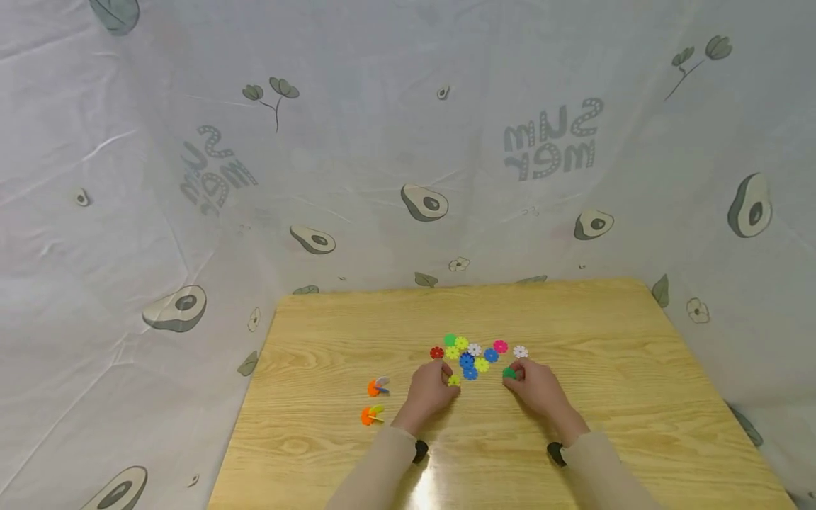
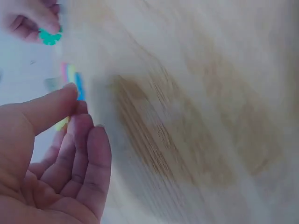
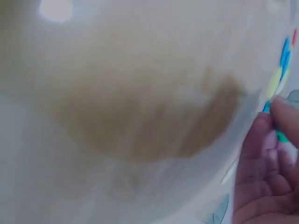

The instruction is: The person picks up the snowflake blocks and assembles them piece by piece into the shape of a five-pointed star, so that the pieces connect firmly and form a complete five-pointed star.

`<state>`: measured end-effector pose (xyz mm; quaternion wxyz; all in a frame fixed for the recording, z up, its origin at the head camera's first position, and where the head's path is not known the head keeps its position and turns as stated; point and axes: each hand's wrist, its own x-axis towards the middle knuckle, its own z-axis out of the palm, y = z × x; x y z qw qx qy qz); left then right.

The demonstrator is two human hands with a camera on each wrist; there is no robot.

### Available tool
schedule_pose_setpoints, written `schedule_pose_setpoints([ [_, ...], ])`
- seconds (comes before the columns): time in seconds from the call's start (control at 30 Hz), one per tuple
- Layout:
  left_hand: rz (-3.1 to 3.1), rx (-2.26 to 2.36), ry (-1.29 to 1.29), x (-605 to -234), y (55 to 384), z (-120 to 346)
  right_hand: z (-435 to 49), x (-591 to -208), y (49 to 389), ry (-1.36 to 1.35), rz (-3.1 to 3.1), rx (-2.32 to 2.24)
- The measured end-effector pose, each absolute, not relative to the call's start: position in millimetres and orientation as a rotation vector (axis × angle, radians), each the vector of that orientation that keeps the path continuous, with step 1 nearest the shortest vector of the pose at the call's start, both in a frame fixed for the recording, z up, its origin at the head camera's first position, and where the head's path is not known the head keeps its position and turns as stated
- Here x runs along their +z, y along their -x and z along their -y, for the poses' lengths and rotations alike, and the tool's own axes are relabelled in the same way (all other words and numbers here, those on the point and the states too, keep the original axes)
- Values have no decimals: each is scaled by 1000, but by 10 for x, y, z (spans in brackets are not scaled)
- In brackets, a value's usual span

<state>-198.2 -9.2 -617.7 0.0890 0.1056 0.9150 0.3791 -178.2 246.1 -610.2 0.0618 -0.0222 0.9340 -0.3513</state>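
My left hand [image 1: 430, 391] pinches a yellow notched plastic disc [image 1: 454, 380] between thumb and fingers, at the near edge of a loose group of such discs. In the left wrist view that disc is mostly hidden behind the fingers. To the right, my right hand [image 1: 537, 388] holds a green notched disc [image 1: 509, 372] by its edge; this green disc [image 2: 50, 36] also shows at the top left of the left wrist view. Between and beyond the hands lie blue discs [image 1: 469, 373], a red disc [image 1: 436, 353], a pink disc [image 1: 500, 346] and several yellow, white and green ones.
Left of my left hand, two small joined pieces sit on the wooden table [image 1: 319, 333]: one of orange, blue and whitish discs [image 1: 373, 387], one of orange and yellow discs [image 1: 369, 416]. A pale printed sheet [image 1: 357, 163] hangs behind the table and at its sides.
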Motion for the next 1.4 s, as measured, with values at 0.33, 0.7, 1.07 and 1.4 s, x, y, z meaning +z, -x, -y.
schedule_pose_setpoints([
  [0.33,-2143,1776,-127,-5884,1476,214,-2084,-5924,1311,390,-2795,-1276],
  [0.7,-2156,1729,-175,-5824,1317,117,-1905,-5785,1189,793,-2979,-1330],
  [1.07,-2139,1730,-215,-5799,1278,129,-1875,-5724,1204,1080,-3039,-1236],
  [1.4,-2184,1685,-176,-5860,1223,127,-1829,-5764,1195,1224,-2989,-1245],
])
